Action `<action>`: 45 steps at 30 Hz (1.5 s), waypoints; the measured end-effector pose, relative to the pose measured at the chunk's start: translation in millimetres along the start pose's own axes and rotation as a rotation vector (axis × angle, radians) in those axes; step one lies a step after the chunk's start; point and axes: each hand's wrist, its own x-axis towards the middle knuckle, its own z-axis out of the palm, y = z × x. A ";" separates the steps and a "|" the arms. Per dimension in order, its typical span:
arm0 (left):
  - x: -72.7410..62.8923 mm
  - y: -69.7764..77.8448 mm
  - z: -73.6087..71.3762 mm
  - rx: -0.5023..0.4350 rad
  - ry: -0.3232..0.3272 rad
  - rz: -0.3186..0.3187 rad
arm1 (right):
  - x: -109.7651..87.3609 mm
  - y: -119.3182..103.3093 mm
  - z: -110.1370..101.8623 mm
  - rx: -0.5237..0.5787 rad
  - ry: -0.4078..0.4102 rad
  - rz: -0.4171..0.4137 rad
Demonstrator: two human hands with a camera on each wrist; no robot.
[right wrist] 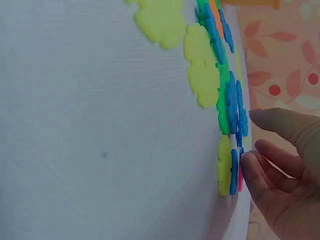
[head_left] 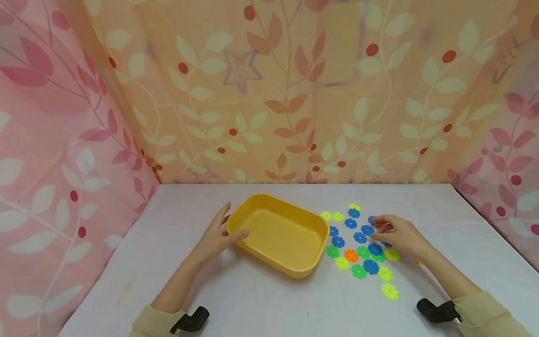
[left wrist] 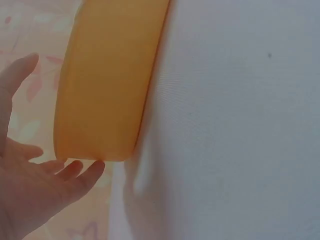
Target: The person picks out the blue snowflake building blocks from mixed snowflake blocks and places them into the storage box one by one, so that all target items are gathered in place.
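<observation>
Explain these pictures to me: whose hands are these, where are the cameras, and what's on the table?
There is no robot: these are a person's bare left hand and right hand. The wide picture comes from a head-worn camera; the others come from wrist cameras, probably the black pieces by the sleeves. On the white table lie a yellow tray and flower-shaped discs, mostly blue, green and yellow. The left hand touches one end of the tray; the right hand is over the discs, with none plainly held.

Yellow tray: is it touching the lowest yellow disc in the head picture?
Apart: the head view plainly shows white table between the yellow tray and the lowest yellow disc.
</observation>
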 end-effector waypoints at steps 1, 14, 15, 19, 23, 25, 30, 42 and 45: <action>0.0 -1.4 0.8 0.006 -0.011 0.002 | 1.3 1.3 0.8 0.002 -0.008 0.010; -0.3 -10.9 7.4 0.062 -0.081 0.094 | 14.7 8.3 5.8 -0.045 -0.019 0.034; -0.3 -11.5 7.5 0.070 -0.086 0.098 | 15.1 7.7 5.8 -0.045 -0.019 0.040; -1.0 -12.3 6.8 0.087 -0.101 0.105 | 16.3 5.4 4.6 -0.046 -0.026 0.063; -3.1 -7.8 5.9 0.130 -0.119 0.117 | 17.6 3.4 3.4 -0.048 -0.043 0.098; -2.7 -8.9 5.7 0.162 -0.124 0.120 | 18.6 2.0 2.5 -0.055 -0.055 0.116; 0.5 -17.6 6.1 0.216 -0.124 0.134 | 21.0 -2.4 0.2 -0.070 -0.076 0.146; -0.3 -18.1 6.2 0.233 -0.137 0.135 | 19.8 0.0 3.3 -0.062 -0.050 0.142; -0.3 -18.7 6.4 0.238 -0.138 0.138 | 20.5 0.2 3.9 -0.048 -0.039 0.130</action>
